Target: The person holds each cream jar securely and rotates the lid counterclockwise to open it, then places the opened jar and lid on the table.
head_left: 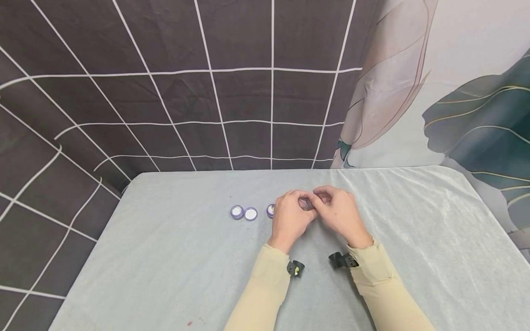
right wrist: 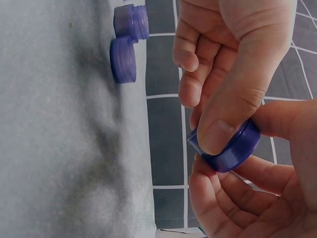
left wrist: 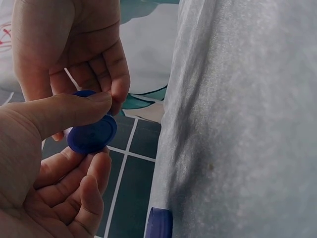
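Note:
Both hands hold a small round purple jar between them, raised above the table. My left hand presses its thumb across the jar, with the fingers behind it. From the other side my right hand pinches it with its fingertips. The fingers cover much of the jar, and I cannot tell whether its lid is on. On the table to the left lies a threaded purple jar, beside a purple lid with a white inside. Another purple piece shows partly behind my left hand.
A pale grey cloth covers the table. Dark grid-patterned fabric hangs along the back and left edges, with a leaf-patterned curtain at the back right. Black wrist cameras sit under both sleeves.

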